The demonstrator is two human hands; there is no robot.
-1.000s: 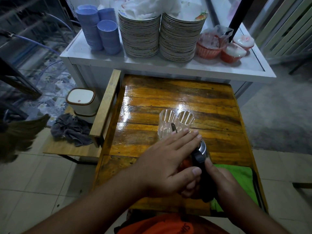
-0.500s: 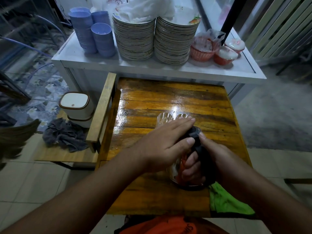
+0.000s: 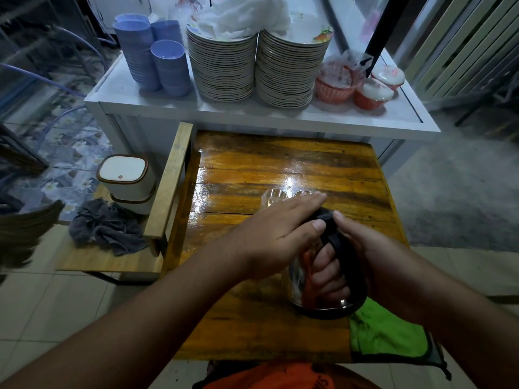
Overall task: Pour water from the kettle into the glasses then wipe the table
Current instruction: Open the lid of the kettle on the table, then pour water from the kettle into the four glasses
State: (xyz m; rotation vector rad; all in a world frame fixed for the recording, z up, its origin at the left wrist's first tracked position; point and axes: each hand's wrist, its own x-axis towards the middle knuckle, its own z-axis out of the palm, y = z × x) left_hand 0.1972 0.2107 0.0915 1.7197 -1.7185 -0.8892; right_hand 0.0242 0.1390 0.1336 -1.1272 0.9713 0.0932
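A steel kettle (image 3: 299, 279) with a black handle stands upright on the wooden table (image 3: 252, 318). My right hand (image 3: 362, 248) is wrapped around the handle, thumb on top. My left hand (image 3: 278, 228) lies flat over the kettle's lid, fingers stretched out. Two clear glasses (image 3: 273, 196) stand side by side just beyond the kettle, mostly hidden behind my left hand. A green cloth (image 3: 384, 332) lies on the table's near right corner, partly under the kettle's base.
A white counter (image 3: 252, 110) behind the table carries stacked plates (image 3: 222, 68), blue bowls (image 3: 168, 68) and red baskets (image 3: 334, 88). To the left, a low wooden bench (image 3: 92, 259) holds a grey rag (image 3: 104, 228) and a white container (image 3: 126, 178).
The kettle has gone from tilted and lifted to standing on the table beside the green cloth. My left hand stays on the lid and my right hand on the handle.
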